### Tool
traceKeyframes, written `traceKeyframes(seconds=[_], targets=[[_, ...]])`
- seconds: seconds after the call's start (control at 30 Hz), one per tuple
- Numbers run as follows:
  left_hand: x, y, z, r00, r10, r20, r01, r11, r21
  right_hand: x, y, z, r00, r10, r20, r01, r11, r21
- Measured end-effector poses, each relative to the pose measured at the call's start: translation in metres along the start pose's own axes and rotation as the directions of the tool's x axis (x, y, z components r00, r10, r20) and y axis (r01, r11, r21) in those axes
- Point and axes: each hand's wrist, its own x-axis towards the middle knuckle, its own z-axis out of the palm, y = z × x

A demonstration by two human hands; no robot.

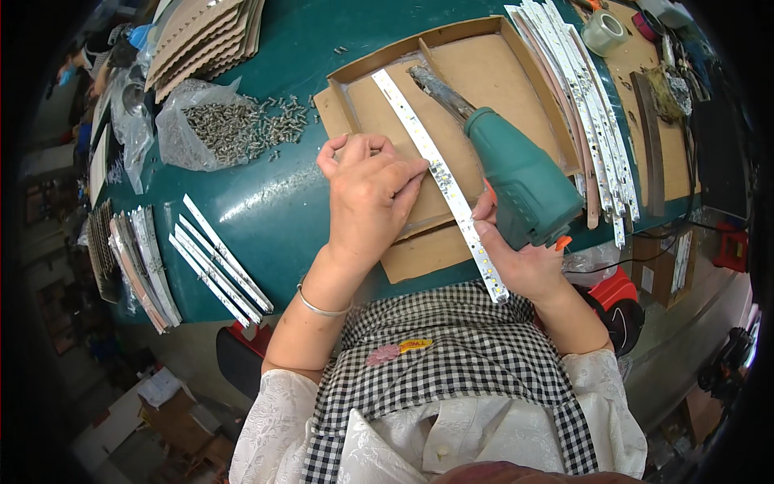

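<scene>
A long white LED strip (pixel 443 181) with small yellow chips lies slantwise in front of me, over a shallow cardboard tray. My right hand (pixel 520 262) pinches its near part between thumb and finger. Beside that hand is a green power tool (pixel 524 173) with an orange trigger and a dark, worn metal nozzle; whether the hand also bears its weight I cannot tell. The fingers of my left hand (pixel 367 194) are closed, thumb and forefinger tips together at the strip's middle edge. Whatever small thing they hold is hidden.
The cardboard tray (pixel 500 48) has raised edges. Small metal fittings (pixel 234 125) spill from a plastic bag at left. More strips lie at left (pixel 218 262) and in a stack at right (pixel 584 105). Corrugated cardboard (pixel 205 40) and a tape roll (pixel 605 34) sit farther back.
</scene>
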Motion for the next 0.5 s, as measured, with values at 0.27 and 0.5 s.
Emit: traceKeyframes(seconds=[0.27,0.5], targets=[[-0.002,0.001,0.002,0.995,-0.093,-0.032,0.088,0.989,-0.121,0.0,-0.005,0.001,1.0,0.029,-0.003,-0.029,0.998,0.052],[0.0,0.001,0.001,0.999,-0.043,-0.032,0.04,0.994,-0.101,0.004,-0.012,-0.001,0.999,0.022,0.032,-0.023,0.999,0.027]])
